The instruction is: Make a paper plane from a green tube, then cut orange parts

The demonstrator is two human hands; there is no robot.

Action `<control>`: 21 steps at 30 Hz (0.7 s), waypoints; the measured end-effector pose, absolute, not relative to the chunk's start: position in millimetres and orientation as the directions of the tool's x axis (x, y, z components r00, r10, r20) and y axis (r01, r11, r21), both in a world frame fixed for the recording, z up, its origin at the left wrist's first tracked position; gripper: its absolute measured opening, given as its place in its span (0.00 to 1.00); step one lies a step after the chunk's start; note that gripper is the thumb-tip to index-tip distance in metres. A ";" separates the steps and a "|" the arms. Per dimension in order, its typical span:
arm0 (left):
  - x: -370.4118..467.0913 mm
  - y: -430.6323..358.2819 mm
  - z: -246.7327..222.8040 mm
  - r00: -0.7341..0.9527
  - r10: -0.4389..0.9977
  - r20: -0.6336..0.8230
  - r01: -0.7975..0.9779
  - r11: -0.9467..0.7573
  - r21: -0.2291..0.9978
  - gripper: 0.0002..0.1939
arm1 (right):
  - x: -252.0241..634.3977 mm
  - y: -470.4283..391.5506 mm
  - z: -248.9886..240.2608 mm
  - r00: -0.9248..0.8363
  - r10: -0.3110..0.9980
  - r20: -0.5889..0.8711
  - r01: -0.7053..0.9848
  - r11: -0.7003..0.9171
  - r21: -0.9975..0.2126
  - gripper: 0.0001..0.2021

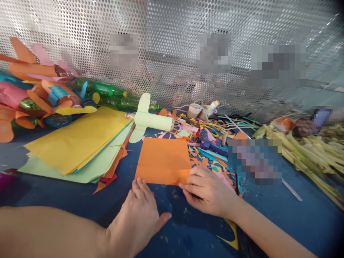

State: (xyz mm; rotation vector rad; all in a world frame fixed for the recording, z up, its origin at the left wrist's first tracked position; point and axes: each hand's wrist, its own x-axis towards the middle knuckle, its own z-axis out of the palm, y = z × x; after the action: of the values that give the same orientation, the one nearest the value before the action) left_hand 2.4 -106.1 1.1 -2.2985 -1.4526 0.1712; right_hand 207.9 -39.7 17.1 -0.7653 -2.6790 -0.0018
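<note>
Orange paper (163, 156) on a blue table (77, 197).
Left hand (139, 213), fingers extended, touches its near-left corner; right hand (205, 190) pinches the near-right corner. Any lettering on the small white bottle (213, 106) is illegible.

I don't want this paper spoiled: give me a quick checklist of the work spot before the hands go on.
1. Orange sheet on the table: ok.
2. Left hand at the sheet: ok, fingertips at its near left corner.
3. Right hand at the sheet: ok, fingers curled at its near right corner.
4. Scraps well away: not ok, they crowd the sheet's right side.
5. Glue gun out of the hands: ok, lying among scraps.
6. Glue gun cold: cannot tell.
</note>
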 end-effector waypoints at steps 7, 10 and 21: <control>1.1 -105.0 4.6 0.447 0.889 0.102 0.814 -0.357 -0.459 0.36 | 214.8 -39.7 26.5 -0.817 0.501 0.286 0.500 0.862 -0.081 0.09; 0.3 -105.4 5.0 0.454 0.887 0.089 0.800 -0.361 -0.480 0.37 | 217.3 -39.4 30.7 -0.813 0.524 0.252 0.518 0.850 -0.096 0.09; 1.0 -108.9 -2.2 0.468 0.859 0.206 0.758 -0.270 -0.594 0.36 | 224.7 -36.4 38.4 -0.765 0.620 0.175 0.606 0.784 -0.130 0.09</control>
State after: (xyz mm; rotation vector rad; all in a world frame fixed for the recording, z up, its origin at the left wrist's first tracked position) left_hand 1.0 -108.9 -2.2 -2.0804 -1.3369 0.2049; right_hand 224.7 -36.4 38.4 -0.9630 -2.7674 0.0968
